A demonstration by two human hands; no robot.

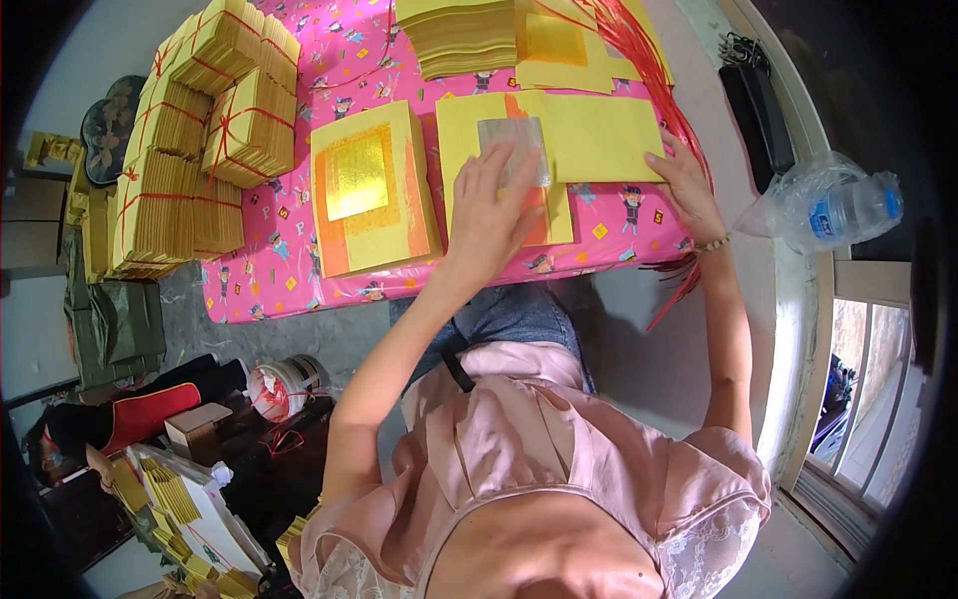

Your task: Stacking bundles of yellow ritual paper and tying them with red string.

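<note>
My left hand lies with its fingers stretched out over a yellow paper with a silver foil square and orange bands. My right hand pinches the right edge of a plain yellow sheet between thumb and fingers. This sheet extends rightward from the silver-foil paper; whether the two are joined is unclear. To the left of my left hand stands a thick stack of yellow paper with a gold foil square on top.
Bundles of yellow paper tied with red string are piled at the table's left. More paper stacks and red strings lie at the far side. A plastic bottle is at right. Another person in black and red works at lower left.
</note>
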